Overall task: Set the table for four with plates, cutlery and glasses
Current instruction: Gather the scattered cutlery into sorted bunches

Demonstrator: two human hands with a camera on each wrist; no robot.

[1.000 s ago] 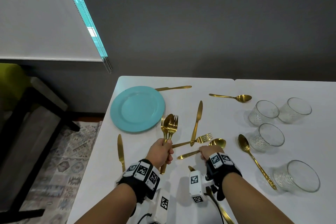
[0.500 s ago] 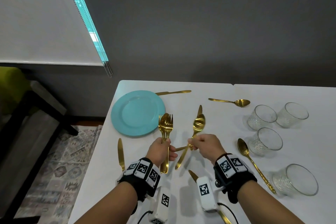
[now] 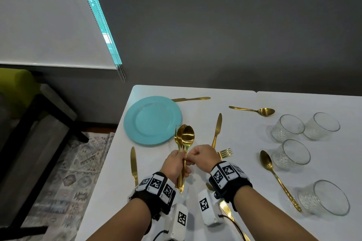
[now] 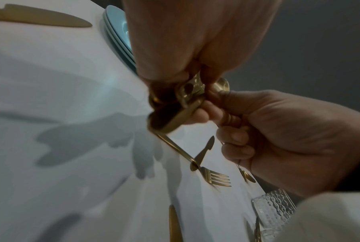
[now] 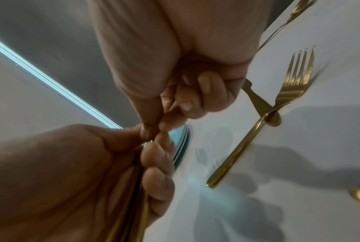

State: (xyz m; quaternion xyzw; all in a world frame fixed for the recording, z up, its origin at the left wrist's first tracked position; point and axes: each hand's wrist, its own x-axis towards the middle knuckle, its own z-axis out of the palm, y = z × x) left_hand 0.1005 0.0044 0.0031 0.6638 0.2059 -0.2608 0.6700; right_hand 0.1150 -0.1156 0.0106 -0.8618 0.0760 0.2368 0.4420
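My left hand [image 3: 175, 164] grips a bundle of gold forks and spoons [image 3: 185, 137] upright just above the table, right of the stack of teal plates [image 3: 152, 120]. My right hand [image 3: 203, 157] meets it and pinches the handle of the front spoon against the bundle. In the left wrist view the handle ends [image 4: 185, 101] poke out below my left hand [image 4: 195, 41], with the right hand [image 4: 289, 139] beside them. A gold fork [image 3: 225, 152] lies across a knife [image 3: 217, 129] behind my right hand. Several clear glasses [image 3: 288, 127] stand at the right.
Loose gold cutlery lies on the white table [image 3: 244, 162]: a knife [image 3: 133, 164] near the left edge, a knife [image 3: 191, 99] behind the plates, a spoon [image 3: 254, 110] at the back, a spoon [image 3: 274, 174] among the glasses, a knife [image 3: 227, 209] under my right wrist.
My right hand lifted a spoon off the table, carried it left and set it against the bundle in my left hand. The fork it lay beside stays on the table.
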